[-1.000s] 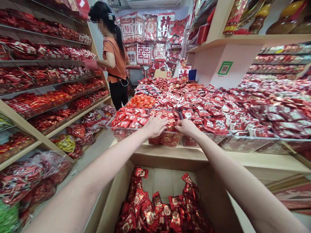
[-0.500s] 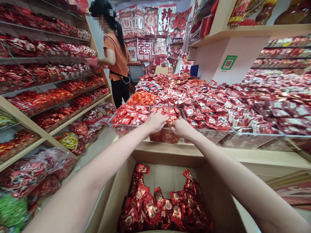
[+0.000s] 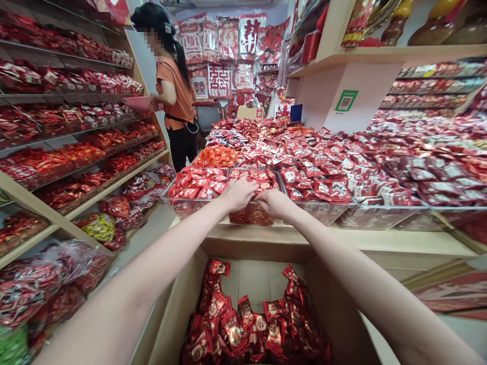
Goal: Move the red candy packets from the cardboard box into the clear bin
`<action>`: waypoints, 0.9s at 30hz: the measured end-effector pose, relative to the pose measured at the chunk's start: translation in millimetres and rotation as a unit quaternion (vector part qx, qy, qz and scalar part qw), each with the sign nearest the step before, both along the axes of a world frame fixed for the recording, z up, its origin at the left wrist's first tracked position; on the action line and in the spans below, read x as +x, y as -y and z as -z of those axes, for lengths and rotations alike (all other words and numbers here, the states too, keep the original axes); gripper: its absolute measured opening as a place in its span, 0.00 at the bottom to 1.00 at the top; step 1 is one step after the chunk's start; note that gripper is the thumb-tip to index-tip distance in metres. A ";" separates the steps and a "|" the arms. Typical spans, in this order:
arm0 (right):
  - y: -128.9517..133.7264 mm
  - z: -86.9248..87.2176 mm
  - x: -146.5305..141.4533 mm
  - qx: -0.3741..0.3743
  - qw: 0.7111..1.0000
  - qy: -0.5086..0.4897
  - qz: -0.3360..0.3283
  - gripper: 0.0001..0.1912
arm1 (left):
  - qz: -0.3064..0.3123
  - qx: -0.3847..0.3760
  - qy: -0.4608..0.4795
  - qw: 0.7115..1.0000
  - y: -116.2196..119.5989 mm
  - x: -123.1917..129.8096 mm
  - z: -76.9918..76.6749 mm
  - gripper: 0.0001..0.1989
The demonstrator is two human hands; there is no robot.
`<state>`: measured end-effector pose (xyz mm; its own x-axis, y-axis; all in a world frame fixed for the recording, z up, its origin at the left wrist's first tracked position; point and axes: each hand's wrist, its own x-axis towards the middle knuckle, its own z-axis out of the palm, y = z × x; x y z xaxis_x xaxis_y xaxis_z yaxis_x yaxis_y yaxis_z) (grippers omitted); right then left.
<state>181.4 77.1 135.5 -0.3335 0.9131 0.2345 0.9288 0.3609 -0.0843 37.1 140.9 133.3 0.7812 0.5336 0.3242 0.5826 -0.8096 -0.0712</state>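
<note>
Both hands are over a clear bin (image 3: 251,215) of red and gold wrapped packets at the counter's front edge. My left hand (image 3: 239,194) lies on the packets with its fingers spread forward. Beside it, my right hand (image 3: 274,203) is bent closed at the bin's front right; its fingertips touch the packets, and whether one is between them is too small to tell. Below my arms stands an open cardboard box (image 3: 251,248), with red and gold packets (image 3: 236,332) heaped along its near part and sides.
Neighbouring clear bins (image 3: 315,210) of red packets line the counter (image 3: 365,241). Shelves (image 3: 76,121) of packets rise on the left, with bagged goods (image 3: 57,274) on the floor. A person in an orange top (image 3: 175,91) stands at the back left, holding a pink tray (image 3: 137,103).
The view has shifted slightly, so the scene sits further left. My hands remain at the same bin. The person's pink tray now shows more fully.
</note>
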 end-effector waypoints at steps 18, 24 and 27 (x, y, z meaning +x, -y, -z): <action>113.9 137.8 21.0 -0.416 0.905 0.046 -0.080 0.11 | -0.198 -0.367 -0.303 0.857 104.1 -55.9 120.1 0.14; 115.3 169.3 4.9 -0.418 0.903 0.085 -0.059 0.14 | -0.234 -0.382 -0.325 0.833 105.0 -42.7 163.9 0.32; 124.4 176.4 3.6 -0.432 0.893 0.105 -0.062 0.11 | -0.249 -0.375 -0.323 0.833 108.8 -43.2 167.3 0.33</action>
